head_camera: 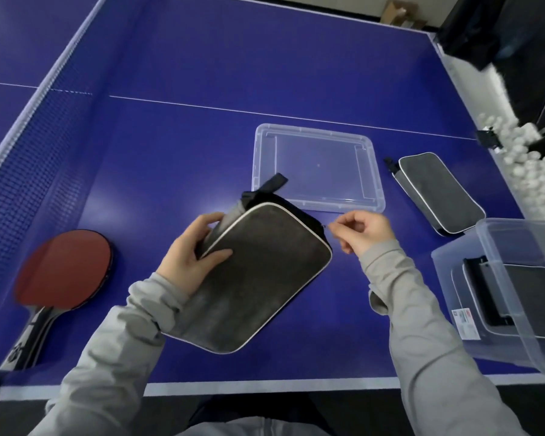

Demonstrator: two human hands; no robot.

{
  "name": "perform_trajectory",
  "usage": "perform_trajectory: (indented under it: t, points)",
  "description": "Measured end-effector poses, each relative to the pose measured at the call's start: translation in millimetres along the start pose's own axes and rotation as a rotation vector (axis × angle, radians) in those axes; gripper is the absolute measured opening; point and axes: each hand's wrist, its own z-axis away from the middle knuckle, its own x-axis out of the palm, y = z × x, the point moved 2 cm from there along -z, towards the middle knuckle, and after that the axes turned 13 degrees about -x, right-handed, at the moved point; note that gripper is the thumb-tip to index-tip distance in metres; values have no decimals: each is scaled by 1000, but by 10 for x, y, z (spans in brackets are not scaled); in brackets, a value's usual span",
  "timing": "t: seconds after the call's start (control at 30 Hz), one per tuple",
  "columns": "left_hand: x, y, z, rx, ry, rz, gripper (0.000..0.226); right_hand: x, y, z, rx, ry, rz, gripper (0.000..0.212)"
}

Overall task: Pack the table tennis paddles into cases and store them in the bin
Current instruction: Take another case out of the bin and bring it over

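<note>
Blue table (202,136) bears bin (453,278) holding cases; left hand (189,256) grips case (258,278); right hand (364,231) pinches zipper.

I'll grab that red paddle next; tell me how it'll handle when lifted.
The red paddle looks stiff and flat, so it likely lifts without flexing. The blade probably outweighs the handle, so gripped by the handle it may tip blade-down. It lies flat on the table, so rolling seems unlikely.

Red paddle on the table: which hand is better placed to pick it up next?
Left, probably. The red paddle lies on the left, just beyond the left hand, which holds the gray case. The right hand pinches the zipper pull on the case's far side.
</note>
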Motion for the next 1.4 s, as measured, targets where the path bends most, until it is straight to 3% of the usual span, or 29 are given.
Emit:
perform_trajectory:
  t: [0.13, 0.4, 0.57, 0.7, 0.83, 0.97, 1.2, 1.4]
  points:
    - [-48, -3, 7, -22, 42, 225, 45, -121, 157, 51, 89, 13, -137, 23]
    - [74, -135, -49, -304, 149, 655, 36, -59, 184, 224, -111, -52, -30, 28]
    - [76, -211, -148, -504, 394, 817, 29, 0, 283, 409, -169, -88, 63, 31]
    - [34, -272, -221, -617, 598, 821, 38, -2, 417, 619, -192, -65, 132, 31]
    - [193, -312, -207, -691, 703, 806, 48, 69, 452, 793, -483, 46, 363, 11]
    - [393, -290, -162, -735, 805, 823, 47, 173, 473, 979, -642, 113, 468, 12]
    - [647, -133, -124, -739, 884, 815, 49, 470, 539, 1349, -653, 91, 459, 13]
    - [863, 4, -103, -852, 949, 939, 52, 671, 447, 1407, -666, 205, 418, 8]
